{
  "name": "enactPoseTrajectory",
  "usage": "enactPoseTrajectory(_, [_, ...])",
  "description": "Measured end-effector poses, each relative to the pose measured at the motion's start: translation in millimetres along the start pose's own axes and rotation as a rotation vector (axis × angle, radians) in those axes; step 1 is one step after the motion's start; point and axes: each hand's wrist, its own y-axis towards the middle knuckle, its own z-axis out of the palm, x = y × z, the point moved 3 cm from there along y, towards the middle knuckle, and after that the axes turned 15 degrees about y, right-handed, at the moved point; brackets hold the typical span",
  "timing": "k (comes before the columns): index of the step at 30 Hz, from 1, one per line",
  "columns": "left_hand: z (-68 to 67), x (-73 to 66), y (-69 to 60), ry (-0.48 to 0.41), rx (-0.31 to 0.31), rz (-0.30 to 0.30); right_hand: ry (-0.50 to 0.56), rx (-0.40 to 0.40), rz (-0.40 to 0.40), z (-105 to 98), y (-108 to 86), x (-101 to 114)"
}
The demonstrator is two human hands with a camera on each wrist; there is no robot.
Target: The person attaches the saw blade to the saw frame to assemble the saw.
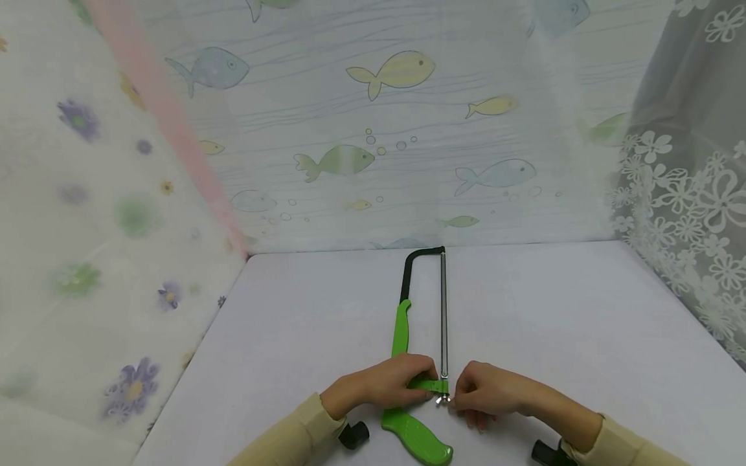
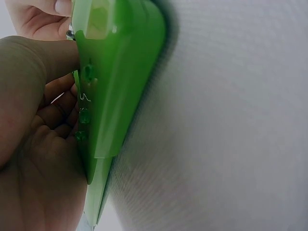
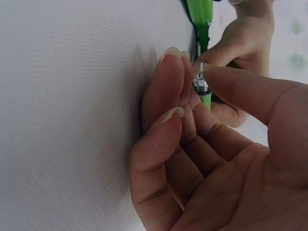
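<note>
A hacksaw with a green handle [image 1: 418, 440] lies on the white table, its black frame end [image 1: 425, 251] pointing away from me. Along its right side runs the blade [image 1: 444, 317]. My left hand [image 1: 393, 380] grips the green frame near the handle, by the short crosspiece [image 1: 431, 386]; the left wrist view has the thumb pressed on the green body [image 2: 122, 82]. At the blade's near end, my right hand [image 1: 492, 389] pinches the metal wing nut [image 3: 200, 74] between thumb and fingers. The fingertips partly hide the nut in the right wrist view.
The white tabletop [image 1: 303, 310] stretches around the saw on both sides. A fish-print curtain [image 1: 326, 123] hangs behind it. Floral cloth [image 1: 105, 259] stands at the left, grey lace [image 1: 688, 162] at the right. Black wrist devices [image 1: 353, 435] sit under both sleeves.
</note>
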Motion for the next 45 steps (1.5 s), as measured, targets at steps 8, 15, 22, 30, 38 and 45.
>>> enactPoseTrajectory(8, [-1.1,-0.1,0.3,0.009,0.001,0.000,-0.023,0.007,-0.025,-1.2,1.8,0.0])
enactPoseTrajectory(15, [-1.4,-0.1,0.2,-0.002,0.008,0.002,-0.030,0.009,-0.055,-2.2,2.9,1.5])
enactPoseTrajectory(22, [-2.0,-0.4,0.3,-0.010,0.009,0.009,-0.002,0.022,-0.040,-0.3,3.8,2.8])
enactPoseTrajectory(30, [-1.2,-0.7,0.4,-0.013,0.009,0.008,0.023,0.029,-0.013,2.7,3.9,4.1])
enactPoseTrajectory(38, [-1.7,-0.7,0.5,-0.018,0.013,0.009,0.021,-0.001,-0.007,5.3,5.7,4.7])
enactPoseTrajectory(45, [-0.7,0.4,0.0,-0.017,0.016,0.007,-0.007,-0.057,0.031,7.4,9.9,4.1])
